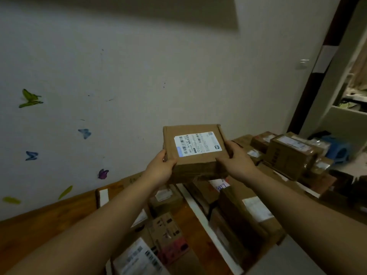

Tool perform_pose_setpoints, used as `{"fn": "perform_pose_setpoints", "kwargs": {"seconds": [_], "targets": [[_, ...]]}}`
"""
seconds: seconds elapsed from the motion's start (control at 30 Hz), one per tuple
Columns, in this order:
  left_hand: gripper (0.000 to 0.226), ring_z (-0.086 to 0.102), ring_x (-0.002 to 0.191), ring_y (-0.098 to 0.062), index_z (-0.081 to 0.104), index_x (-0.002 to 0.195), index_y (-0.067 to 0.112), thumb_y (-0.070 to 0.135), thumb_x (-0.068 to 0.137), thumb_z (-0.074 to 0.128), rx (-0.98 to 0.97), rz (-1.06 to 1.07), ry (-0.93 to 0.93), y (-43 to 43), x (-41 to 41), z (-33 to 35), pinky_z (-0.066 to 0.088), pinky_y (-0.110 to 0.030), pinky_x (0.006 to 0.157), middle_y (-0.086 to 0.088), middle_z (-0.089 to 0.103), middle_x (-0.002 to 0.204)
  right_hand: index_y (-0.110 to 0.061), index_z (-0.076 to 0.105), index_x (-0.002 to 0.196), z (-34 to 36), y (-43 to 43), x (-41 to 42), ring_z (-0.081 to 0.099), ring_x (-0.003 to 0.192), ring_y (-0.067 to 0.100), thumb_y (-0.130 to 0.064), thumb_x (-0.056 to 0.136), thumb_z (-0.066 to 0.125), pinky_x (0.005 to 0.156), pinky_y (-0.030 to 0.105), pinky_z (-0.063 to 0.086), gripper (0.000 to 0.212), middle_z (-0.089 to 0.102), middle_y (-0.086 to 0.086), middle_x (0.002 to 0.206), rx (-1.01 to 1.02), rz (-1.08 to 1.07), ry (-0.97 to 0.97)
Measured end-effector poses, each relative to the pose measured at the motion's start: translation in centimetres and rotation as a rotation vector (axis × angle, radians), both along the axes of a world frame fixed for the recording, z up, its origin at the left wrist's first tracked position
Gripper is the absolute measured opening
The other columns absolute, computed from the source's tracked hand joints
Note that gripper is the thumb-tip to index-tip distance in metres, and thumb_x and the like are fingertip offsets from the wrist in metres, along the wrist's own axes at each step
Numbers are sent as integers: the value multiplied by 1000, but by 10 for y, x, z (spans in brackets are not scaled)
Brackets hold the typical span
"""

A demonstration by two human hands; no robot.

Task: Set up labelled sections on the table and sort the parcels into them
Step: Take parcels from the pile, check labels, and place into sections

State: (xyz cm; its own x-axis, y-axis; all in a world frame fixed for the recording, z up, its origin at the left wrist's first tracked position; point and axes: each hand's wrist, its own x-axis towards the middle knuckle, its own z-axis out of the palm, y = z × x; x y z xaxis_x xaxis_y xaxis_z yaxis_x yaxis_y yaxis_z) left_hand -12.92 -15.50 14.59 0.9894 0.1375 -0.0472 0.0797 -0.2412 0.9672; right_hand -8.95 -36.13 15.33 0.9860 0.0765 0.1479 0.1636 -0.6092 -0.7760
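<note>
A flat brown cardboard parcel (195, 149) with a white shipping label facing up hangs in the air above the wooden table (39, 231). My left hand (160, 167) grips its left edge, thumb on top. My right hand (236, 159) grips its right edge the same way. Below it, white strips (200, 213) divide the tabletop into sections. Several parcels (166, 197) lie in the middle section and more parcels (250, 213) in the section to the right. A small white paper with writing (220, 186) lies at the head of the right section.
A white wall with butterfly stickers (85, 132) runs along the table's far side. More boxes (292, 153) are stacked at the far right end. A blue stool (337, 149) stands on the floor beyond them, near a doorway (353, 86).
</note>
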Motion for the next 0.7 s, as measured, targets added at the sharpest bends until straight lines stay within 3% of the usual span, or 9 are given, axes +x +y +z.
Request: {"fn": "perform_pose_setpoints", "kwargs": {"seconds": [0.1,0.2,0.33,0.43,0.7], "targets": [[49,49,96,-10,33,144,28,33,97,48,7,66,11,-31,31,-7,44,-19,68,0,51,135,-25,33,144,-6,-29,48,51,123,22,-41,91,59,96,40,49,61,49,0,142,-13,69,12],[53,51,89,-9,31,144,25,29,96,51,-22,161,73,-66,59,-19,45,-18,65,-2,52,135,-26,34,144,-14,-62,92,53,120,21,-43,90,59,88,32,48,62,50,-2,140,-69,160,39],[59,58,110,-22,33,143,24,24,90,60,-55,240,201,-100,86,-42,51,-42,93,-4,55,133,-33,40,139,-25,-97,133,58,108,17,-48,87,59,84,36,54,57,56,-4,133,-137,269,129],[60,61,107,-23,35,141,23,22,87,64,-29,258,290,-115,100,-55,51,-45,94,-4,58,128,-31,41,139,-34,-111,151,56,94,10,-38,91,59,63,19,47,51,55,-4,133,-182,359,196],[44,63,98,-22,42,127,26,19,88,60,-32,242,464,-129,107,-84,53,-46,91,-1,63,110,-28,39,139,-66,-124,179,50,122,17,-18,92,60,77,19,43,53,51,-2,139,-367,502,349]]}}
